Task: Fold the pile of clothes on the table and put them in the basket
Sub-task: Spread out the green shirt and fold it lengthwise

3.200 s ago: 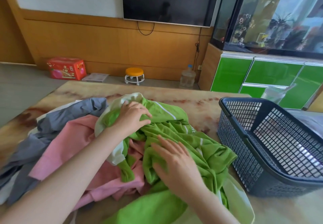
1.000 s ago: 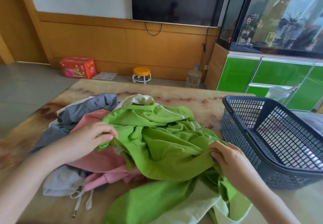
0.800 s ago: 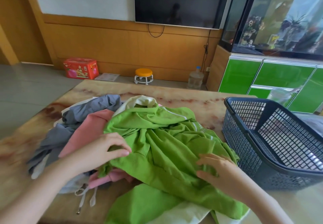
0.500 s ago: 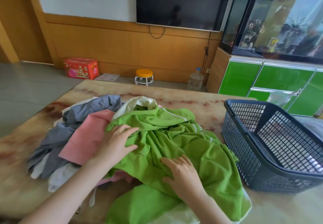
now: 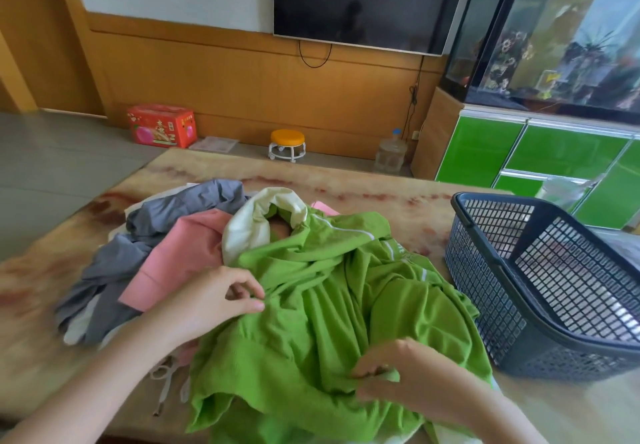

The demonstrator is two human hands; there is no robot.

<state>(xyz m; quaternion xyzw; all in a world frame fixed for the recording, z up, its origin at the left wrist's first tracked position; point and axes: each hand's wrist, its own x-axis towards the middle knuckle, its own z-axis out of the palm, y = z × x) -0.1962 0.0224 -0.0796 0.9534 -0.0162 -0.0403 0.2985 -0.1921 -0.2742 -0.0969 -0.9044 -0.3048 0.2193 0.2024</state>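
Left hand point(image 5: 212, 302) pinching green garment point(image 5: 311, 319), right hand point(image 5: 412, 386) clutching its fold; pink garment point(image 5: 181, 260) half hidden; basket point(image 5: 485, 300) cropped

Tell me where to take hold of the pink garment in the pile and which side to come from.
Pinch the pink fabric garment at its bare lower-left corner, coming from the pile's left, probably with the left hand. That flat flap lies on top of the grey cloth garment, while its right side is buried under the crumpled green garment.
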